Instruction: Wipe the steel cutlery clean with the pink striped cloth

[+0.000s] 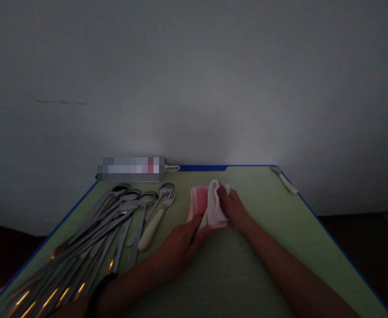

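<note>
Above the middle of the table, my left hand (pixel 183 243) is closed around the cream-white handle (pixel 203 221) of a piece of cutlery. Its head is hidden in a folded pink-and-white cloth (pixel 213 205), so I cannot tell its kind. My right hand (pixel 231 207) grips the cloth from the right side, fingers pressed around it. Just left of my left hand lie a white-handled fork (pixel 157 221) and a metal spoon (pixel 143 216), part of a spread of several long-handled metal utensils (pixel 97 238).
Another white-handled utensil (pixel 286 182) lies at the table's far right edge. A blurred-out box-like object (pixel 130 169) with a white loop (pixel 173 168) stands at the back left. The pale green tabletop (pixel 280 229) has a blue rim and meets a grey wall (pixel 194 88).
</note>
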`<action>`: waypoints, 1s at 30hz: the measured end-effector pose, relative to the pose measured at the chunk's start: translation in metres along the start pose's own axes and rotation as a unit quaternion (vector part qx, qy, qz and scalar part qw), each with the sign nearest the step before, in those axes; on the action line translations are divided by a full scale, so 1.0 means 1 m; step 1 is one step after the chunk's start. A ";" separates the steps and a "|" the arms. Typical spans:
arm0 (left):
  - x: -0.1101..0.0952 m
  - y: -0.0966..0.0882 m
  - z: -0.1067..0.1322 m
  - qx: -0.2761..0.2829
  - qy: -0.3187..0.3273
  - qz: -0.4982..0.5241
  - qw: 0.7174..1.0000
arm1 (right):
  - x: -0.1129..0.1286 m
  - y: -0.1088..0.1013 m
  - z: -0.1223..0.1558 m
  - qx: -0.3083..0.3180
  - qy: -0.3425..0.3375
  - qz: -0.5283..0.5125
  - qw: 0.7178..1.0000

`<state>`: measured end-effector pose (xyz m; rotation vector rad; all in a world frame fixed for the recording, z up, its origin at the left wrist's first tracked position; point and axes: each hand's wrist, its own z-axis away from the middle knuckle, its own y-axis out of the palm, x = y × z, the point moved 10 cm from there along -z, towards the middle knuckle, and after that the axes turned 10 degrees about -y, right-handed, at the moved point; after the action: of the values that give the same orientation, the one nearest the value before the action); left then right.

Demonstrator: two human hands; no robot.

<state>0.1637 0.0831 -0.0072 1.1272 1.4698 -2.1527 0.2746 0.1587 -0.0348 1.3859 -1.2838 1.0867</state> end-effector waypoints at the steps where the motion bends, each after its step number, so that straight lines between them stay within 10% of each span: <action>1: -0.001 0.000 0.000 0.001 0.002 0.000 1.000 | -0.001 0.000 0.000 0.001 0.005 -0.004 1.000; 11: -0.008 -0.002 0.001 0.008 0.026 0.026 0.999 | -0.002 0.017 0.003 0.092 0.041 -0.084 0.991; 30: -0.002 0.010 0.002 0.020 0.033 -0.076 0.996 | -0.007 0.011 0.002 0.011 0.069 -0.171 0.983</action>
<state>0.1703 0.0764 -0.0121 1.1456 1.5955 -2.2745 0.2635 0.1576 -0.0418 1.4559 -0.8964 0.9425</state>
